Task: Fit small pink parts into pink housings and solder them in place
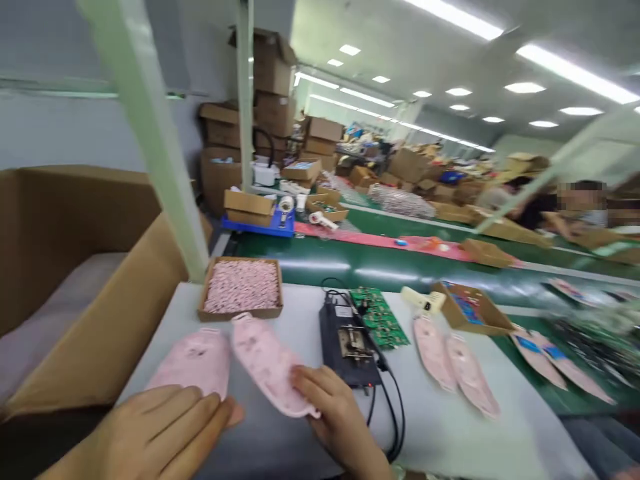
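Two pale pink oval panels with small printed marks are in front of me over the near left of the white worktop. My right hand [333,407] grips the near end of one pink panel [267,363], with its fingers over the edge. The other pink panel [197,360] is to its left, its near end covered by my left hand [165,427]. The fingers of that hand lie close together over the panel, thumb tip showing at the right. Just beyond the panels is a shallow cardboard box [243,287] filled with small pink pieces.
A black device [347,343] with a metal fixture and cables sits mid-table, beside green circuit boards [380,317]. Farther right are more pink panels [435,350] and a box of small parts [470,310]. A green conveyor [310,260] runs behind; a metal post [165,147] rises at left.
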A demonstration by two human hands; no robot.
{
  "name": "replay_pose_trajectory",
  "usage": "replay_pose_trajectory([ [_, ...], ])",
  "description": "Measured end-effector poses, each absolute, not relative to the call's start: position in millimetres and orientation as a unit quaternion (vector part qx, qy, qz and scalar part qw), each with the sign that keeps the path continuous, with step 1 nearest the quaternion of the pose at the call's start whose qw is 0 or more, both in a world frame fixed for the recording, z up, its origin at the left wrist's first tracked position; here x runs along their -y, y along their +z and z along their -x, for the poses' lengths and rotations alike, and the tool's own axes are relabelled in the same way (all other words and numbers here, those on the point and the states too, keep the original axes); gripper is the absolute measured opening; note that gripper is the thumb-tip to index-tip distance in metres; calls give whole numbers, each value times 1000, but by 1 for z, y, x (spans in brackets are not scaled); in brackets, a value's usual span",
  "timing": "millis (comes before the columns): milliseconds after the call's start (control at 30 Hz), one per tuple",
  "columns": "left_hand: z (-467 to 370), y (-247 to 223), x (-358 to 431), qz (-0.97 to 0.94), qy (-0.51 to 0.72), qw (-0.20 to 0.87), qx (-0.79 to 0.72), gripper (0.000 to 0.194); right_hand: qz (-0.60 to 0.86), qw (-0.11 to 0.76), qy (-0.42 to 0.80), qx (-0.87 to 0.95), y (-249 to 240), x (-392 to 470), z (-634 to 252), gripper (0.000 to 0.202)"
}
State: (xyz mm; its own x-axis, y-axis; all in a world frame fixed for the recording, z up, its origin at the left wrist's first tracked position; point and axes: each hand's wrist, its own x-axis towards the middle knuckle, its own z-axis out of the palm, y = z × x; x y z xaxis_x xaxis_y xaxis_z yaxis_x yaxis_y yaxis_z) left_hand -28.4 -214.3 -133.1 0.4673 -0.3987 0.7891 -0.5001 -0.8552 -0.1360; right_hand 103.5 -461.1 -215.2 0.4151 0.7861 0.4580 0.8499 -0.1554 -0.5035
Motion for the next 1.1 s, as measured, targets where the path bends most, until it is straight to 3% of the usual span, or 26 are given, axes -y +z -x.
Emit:
replay_pose_trajectory([
  [67,39,-153,215,-876,393,-8,281,14,790,337,-66,508,-248,483,-102,64],
  [167,46,-207,235,-889,394,42,229,17,832,296,-45,467,-285,506,-96,75],
  [267,55,-256,263,-933,315,102,141,13,876,242,-19,417,-298,500,-78,70],
  [367,65,-275,275,-952,267,116,99,16,906,181,-24,383,-294,480,-58,56],
  [467,73,-270,273,-959,242,122,84,20,910,148,-45,385,-285,470,-44,55],
  [567,82,-256,264,-960,215,147,98,27,888,172,-56,423,-264,475,-49,62],
  [700,61,-229,240,-958,212,176,85,39,837,227,-45,496,-211,461,-102,33],
  [867,-52,-191,180,-977,139,147,-70,34,842,141,9,521,-162,365,-205,29],
  [1000,-125,-178,153,-981,44,129,-141,15,851,52,56,519,-167,296,-246,25],
  [1100,-138,-180,151,-976,1,125,-180,15,859,28,66,506,-180,279,-250,24],
])
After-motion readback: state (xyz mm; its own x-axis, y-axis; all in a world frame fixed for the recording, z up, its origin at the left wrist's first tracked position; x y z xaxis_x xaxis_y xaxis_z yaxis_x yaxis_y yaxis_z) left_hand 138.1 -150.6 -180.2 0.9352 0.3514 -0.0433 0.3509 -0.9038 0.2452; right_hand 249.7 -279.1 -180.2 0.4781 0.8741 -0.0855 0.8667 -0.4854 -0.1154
